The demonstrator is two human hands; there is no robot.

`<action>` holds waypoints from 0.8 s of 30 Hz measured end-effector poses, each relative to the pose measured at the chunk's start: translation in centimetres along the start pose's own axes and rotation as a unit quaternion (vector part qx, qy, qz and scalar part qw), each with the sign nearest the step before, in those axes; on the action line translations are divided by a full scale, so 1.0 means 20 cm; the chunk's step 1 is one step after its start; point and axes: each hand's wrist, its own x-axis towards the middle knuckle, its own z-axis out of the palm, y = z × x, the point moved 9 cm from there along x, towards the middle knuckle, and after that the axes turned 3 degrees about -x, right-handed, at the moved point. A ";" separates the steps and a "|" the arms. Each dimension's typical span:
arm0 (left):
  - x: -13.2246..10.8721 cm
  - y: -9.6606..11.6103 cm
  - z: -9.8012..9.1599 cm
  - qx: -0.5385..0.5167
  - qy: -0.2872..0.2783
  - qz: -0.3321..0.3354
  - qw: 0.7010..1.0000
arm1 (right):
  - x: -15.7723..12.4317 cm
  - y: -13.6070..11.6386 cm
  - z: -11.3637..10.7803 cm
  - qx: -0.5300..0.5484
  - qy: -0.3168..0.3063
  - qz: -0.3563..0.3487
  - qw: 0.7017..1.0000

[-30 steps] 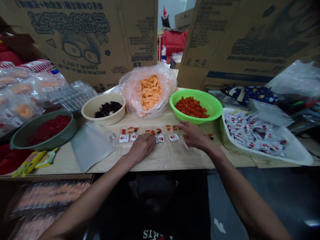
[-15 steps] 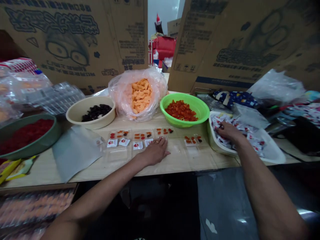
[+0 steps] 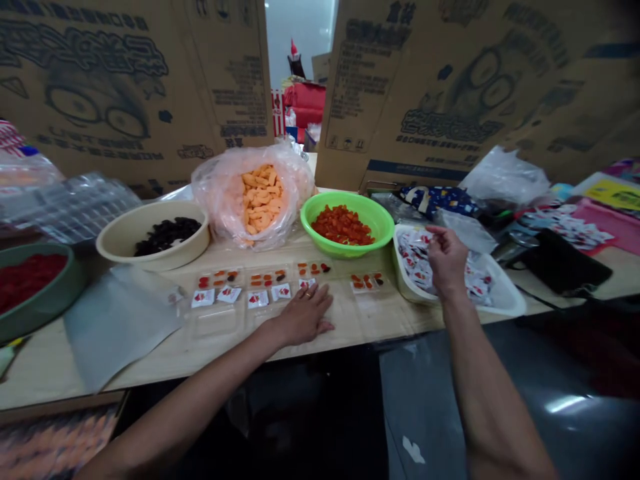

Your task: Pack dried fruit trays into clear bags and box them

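Note:
My left hand (image 3: 305,315) lies palm down with fingers stretched over the clear plastic trays (image 3: 267,319), beside a small white sachet (image 3: 307,284) with a red print. Similar sachets lie in the trays to its left, below compartments of orange, red and dark candies (image 3: 267,277). At the right, another tray (image 3: 380,323) holds candies in its back compartment. My right hand (image 3: 447,259) is raised over a white tub (image 3: 507,303) full of sachets (image 3: 415,263). Its fingers are curled and pressed together; what they hold, if anything, is hidden.
Behind the trays stand a cream bowl of dark candies (image 3: 153,257), a plastic bag of orange pieces (image 3: 295,177) and a green bowl of orange-red candies (image 3: 347,248). A grey-green bowl (image 3: 65,283) and a translucent sheet (image 3: 117,327) are at left. Cardboard boxes (image 3: 440,80) wall the back.
My right hand has lifted out of the sachets in the tub, its fingers now curled. My left hand stays on the trays. The whole view has shifted toward the right.

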 end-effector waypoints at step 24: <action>0.49 -0.42 -0.27 -0.075 0.067 -0.155 0.983 | -0.88 -0.64 0.81 -0.240 -0.339 -0.241 0.877</action>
